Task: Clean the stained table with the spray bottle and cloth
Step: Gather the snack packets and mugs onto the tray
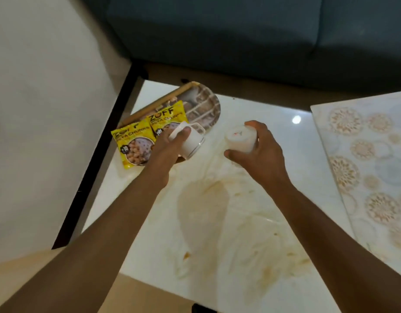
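- Table is nowhere near clean, brown stains smeared from centre toward 5 o'clock.
- Left hand grips a white mug, right hand another white cup.
- No spray bottle or cloth visible.

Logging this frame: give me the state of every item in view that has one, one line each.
table: glossy, smeared with brownish stains, not yet wiped
left hand: closed around a white mug
white mug: held, tilted, above the table
right hand: closed around a white cup
white cup: held, tipped on its side
yellow snack packets: two, sealed as far as visible, lying flat
patterned plate: flat, partly under packets
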